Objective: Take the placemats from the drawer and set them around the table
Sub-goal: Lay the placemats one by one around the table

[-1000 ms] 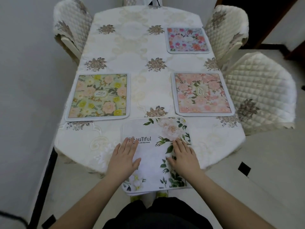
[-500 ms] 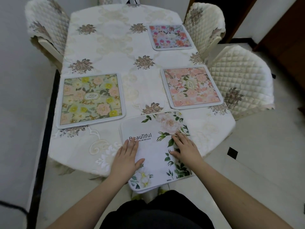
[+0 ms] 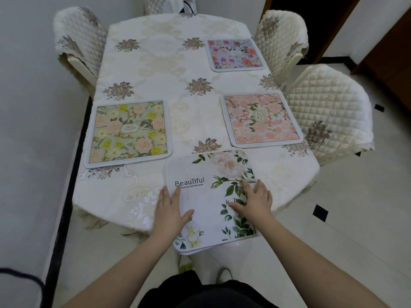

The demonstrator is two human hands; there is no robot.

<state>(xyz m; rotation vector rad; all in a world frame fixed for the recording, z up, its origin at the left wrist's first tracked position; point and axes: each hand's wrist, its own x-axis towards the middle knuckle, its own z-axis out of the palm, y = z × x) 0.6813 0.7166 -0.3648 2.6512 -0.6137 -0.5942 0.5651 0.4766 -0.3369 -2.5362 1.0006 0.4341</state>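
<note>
Four placemats lie on the table (image 3: 155,63) at this moment. The green and yellow placemat (image 3: 129,132) sits at centre left of the frame, the pink placemat (image 3: 261,119) at centre right, and the small bright-flowered placemat (image 3: 235,54) in the upper right, near a quilted chair (image 3: 281,38). The white placemat (image 3: 211,196), printed with a word and green leaves, lies at the lower centre, at the table's near end, with its nearest edge hanging out past the table edge.

Both hands lie flat on that white placemat, fingers spread and palms down, gripping nothing. The left hand (image 3: 170,213) rests along its left side, partly on the tablecloth, and the right hand (image 3: 255,202) on the leafy print at its right side.

My reading is that the step in hand is the seating of this placemat at the near end. It looks slightly turned against the table edge and overhangs, so the next move probably calls for sliding it forward with flat palms and squaring it up. The upper left of the table, beside another chair (image 3: 76,41), carries no placemat yet; whether more remain in the drawer cannot be told, as the drawer is out of sight.
</note>
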